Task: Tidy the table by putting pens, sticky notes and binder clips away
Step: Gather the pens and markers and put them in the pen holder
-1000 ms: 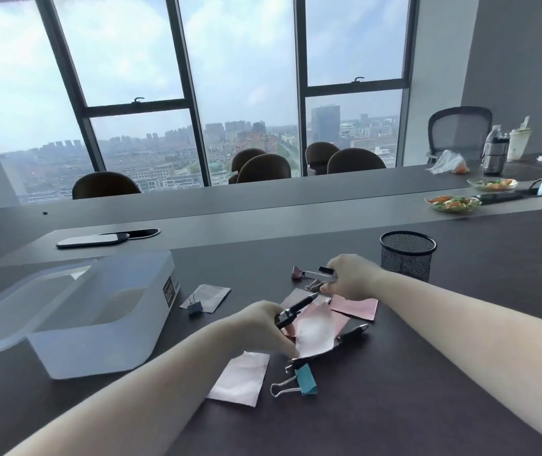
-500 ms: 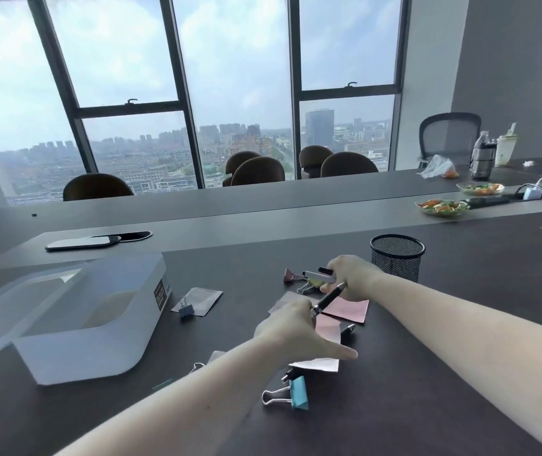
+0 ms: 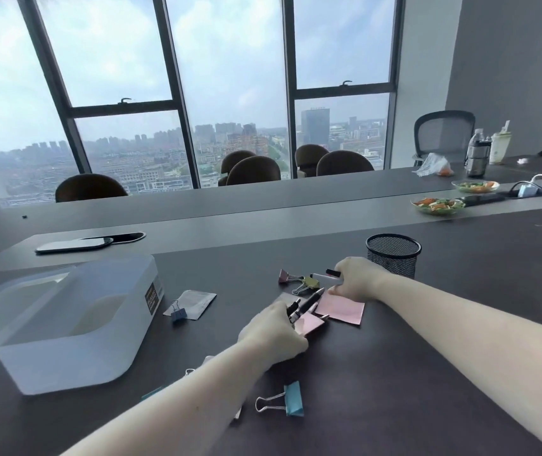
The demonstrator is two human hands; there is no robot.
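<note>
My left hand [image 3: 272, 334] is closed around two black pens [image 3: 305, 304] whose tips point up and right, over a small pink sticky note [image 3: 309, 324]. My right hand [image 3: 356, 279] is closed on a white pen with a black cap [image 3: 327, 274] and rests on the edge of a larger pink sticky note [image 3: 342, 311]. A pink binder clip [image 3: 285, 276] and a gold one [image 3: 309, 284] lie just left of that hand. A blue binder clip [image 3: 291, 401] lies near me. A dark blue clip [image 3: 177, 312] sits on a white paper slip [image 3: 193, 302].
A translucent plastic box [image 3: 75, 327] with its lid open stands at the left. A black mesh pen cup [image 3: 393, 255] stands behind my right hand. A phone [image 3: 72, 245] lies further back. Food plates [image 3: 437, 205], bottles and a white cable are at the far right.
My left hand slid forward and right with the pens, off the white note, to the small pink sticky note. The right hand kept its hold on the white pen.
</note>
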